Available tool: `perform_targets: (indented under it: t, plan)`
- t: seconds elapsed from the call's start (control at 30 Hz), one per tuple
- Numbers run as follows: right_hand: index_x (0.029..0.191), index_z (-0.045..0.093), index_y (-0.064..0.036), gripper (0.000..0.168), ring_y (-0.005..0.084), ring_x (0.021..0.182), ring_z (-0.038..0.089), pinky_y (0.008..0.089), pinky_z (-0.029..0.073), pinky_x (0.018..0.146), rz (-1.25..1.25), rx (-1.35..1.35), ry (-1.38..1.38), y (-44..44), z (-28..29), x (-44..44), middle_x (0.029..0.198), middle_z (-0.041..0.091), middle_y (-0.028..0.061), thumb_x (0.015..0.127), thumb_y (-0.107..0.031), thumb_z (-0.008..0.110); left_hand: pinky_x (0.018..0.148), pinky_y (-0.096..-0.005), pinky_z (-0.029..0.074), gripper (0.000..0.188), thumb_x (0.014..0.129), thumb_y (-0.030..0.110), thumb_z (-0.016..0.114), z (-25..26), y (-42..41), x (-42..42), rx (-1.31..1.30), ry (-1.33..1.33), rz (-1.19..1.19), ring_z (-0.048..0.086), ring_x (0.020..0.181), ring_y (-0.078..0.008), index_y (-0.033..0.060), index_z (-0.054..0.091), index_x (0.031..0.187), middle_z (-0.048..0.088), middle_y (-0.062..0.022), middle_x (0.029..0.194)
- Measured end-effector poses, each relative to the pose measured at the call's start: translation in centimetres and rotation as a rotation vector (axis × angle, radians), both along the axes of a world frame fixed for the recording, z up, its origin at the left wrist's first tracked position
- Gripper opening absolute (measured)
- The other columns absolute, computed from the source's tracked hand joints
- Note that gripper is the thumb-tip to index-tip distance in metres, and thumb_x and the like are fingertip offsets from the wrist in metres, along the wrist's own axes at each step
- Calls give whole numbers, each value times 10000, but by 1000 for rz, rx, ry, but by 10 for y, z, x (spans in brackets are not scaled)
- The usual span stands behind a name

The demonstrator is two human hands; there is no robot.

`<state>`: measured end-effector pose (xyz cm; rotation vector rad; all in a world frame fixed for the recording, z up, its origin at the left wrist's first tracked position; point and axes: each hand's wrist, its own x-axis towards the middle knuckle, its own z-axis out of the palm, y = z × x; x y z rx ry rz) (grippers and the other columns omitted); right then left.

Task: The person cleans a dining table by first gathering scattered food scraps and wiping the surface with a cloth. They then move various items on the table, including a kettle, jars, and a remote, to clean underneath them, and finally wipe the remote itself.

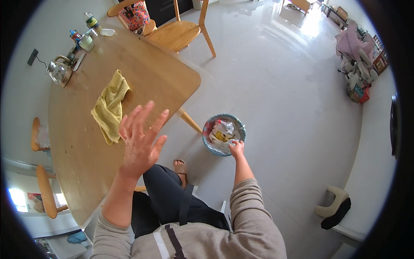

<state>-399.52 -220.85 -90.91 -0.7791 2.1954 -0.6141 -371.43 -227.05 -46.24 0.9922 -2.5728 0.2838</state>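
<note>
My left hand [140, 142] is raised near the edge of the wooden table [155, 64], fingers spread and nothing in it. A crumpled yellow cloth [111, 106] lies on the tabletop just beyond its fingers. On the floor to the right of the table stands a round waste bin [205, 142] with a liner, holding crumpled plastic, paper and something yellow. My right hand [237, 149] is at the bin's near right rim, its fingers bent against the rim or liner. Whether it grips the liner is hard to tell. Small crumbs or wet marks dot the tabletop.
A glass kettle [59, 73], a lidded jar [86, 43], bottles and a white cup [107, 32] stand at the table's far left. Wooden chairs [178, 34] surround the table. Piled bags [355, 61] line the right wall, with a beige stool [333, 202] nearer me.
</note>
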Motion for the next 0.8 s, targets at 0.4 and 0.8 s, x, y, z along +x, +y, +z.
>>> perform_targets:
  t: [0.4,0.8]
  plan:
    - [1046,672,-59,235,78,689,515,244,450,636,-508,-403,-643,-26,-9,12,817,602,-16,926,-251,609,1088,-570,158,926,720,554,711,-12,-13,5,246,77,47,321,1324,-322,143,323,1453,290,-134,1478]
    - [827,608,-54,180,59,714,476,215,390,679,-419,-812,-536,-20,120,10,777,575,-22,943,-191,593,1100,-589,128,880,752,624,648,-17,-19,12,288,129,-4,286,1337,-337,143,363,1431,282,-151,1476]
